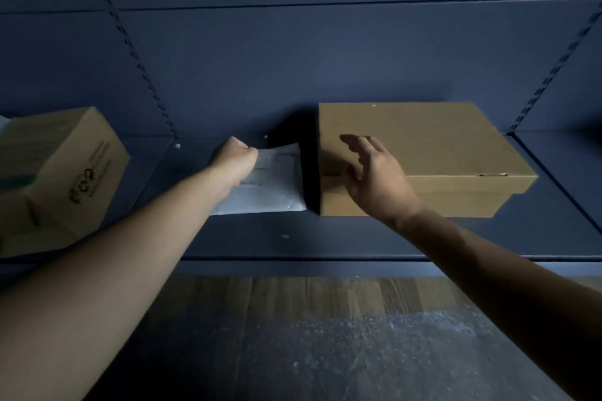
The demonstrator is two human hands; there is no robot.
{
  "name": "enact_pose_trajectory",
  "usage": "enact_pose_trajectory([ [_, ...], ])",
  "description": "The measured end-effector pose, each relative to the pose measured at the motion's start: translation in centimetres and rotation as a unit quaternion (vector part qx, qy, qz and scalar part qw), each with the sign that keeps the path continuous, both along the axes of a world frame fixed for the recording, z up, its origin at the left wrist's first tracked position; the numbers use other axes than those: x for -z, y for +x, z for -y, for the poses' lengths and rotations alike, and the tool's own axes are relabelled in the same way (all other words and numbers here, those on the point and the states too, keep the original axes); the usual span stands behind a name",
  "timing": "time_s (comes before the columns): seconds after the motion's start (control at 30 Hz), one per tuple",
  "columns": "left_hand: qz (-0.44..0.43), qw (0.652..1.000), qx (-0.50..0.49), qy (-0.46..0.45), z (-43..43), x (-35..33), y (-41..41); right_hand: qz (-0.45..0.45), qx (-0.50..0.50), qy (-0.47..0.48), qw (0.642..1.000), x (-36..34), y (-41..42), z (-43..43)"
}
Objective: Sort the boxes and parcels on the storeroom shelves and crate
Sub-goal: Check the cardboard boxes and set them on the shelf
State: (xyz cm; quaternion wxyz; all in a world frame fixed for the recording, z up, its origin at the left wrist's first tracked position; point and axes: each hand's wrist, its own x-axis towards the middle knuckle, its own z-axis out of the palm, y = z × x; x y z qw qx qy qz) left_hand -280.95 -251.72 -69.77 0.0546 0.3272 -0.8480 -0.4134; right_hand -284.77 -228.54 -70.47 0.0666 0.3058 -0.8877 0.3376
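A white padded parcel (277, 185) with a printed label lies flat on the dark blue shelf (293, 238). My left hand (234, 159) grips its far left part, fingers curled over it. Just to its right stands a flat brown cardboard box with a lid (439, 146). My right hand (374, 172) hovers with spread, straight fingers over the box's front left corner; whether it touches the box is unclear. A second cardboard box with black print (62, 172) sits tilted at the left end of the shelf.
The shelf's blue back panel (325, 58) has slotted uprights at left and right. Another shelf bay starts at the far right. Below the shelf edge lies a wooden floor (325, 335) with pale dusty patches.
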Motion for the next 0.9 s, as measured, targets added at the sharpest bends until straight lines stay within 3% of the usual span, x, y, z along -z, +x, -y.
enact_pose_trajectory([
  [0.2,0.006,0.999,-0.005,0.050,4.7,2.1,0.8,0.037,-0.026,0.004,0.999,1.2,-0.1,7.8],
  [0.47,0.059,0.991,-0.018,0.115,8.5,0.8,4.5,0.207,0.088,0.077,0.971,0.7,0.1,14.1],
  [0.7,0.050,0.995,-0.007,0.080,10.2,2.0,2.6,0.188,0.096,0.129,0.969,5.6,-2.3,17.2],
  [0.9,0.069,0.996,0.026,0.056,8.7,-1.4,3.7,0.278,0.102,0.180,0.938,6.3,-2.8,16.9],
])
